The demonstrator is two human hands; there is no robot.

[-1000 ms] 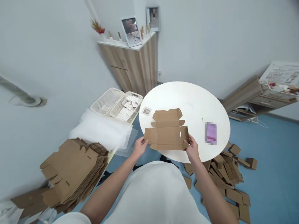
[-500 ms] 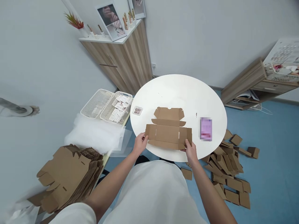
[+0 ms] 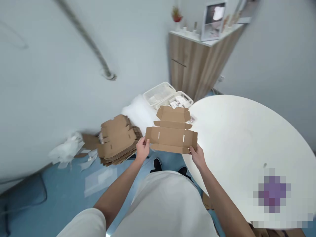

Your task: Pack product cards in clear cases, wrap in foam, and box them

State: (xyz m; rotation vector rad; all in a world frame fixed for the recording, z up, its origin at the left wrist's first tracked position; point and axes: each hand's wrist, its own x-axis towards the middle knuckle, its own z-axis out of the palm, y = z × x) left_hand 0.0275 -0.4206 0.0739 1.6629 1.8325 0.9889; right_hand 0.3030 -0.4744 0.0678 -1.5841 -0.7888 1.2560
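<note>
An unfolded brown cardboard box [image 3: 170,136] is held up in front of me, its flaps partly bent and two slots showing in the middle panel. My left hand [image 3: 142,148] pinches its left end, thumb on top. At the lower right corner my right hand [image 3: 198,156] grips the cardboard the same way. The box hangs in the air, past the left edge of the round white table [image 3: 247,138]. Fingers beneath the cardboard are hidden.
Left of the box lies a stack of flat cardboard boxes [image 3: 118,140], beside white foam sheets [image 3: 140,113]. Behind stand white baskets [image 3: 159,92] with small packets. A pixelated purple item [image 3: 273,192] rests on the table. A wooden cabinet [image 3: 195,59] stands at the wall.
My view has turned left, so the table now sits to the right. Both hands still hold the cardboard box, which has moved from over the table to beyond its left edge.
</note>
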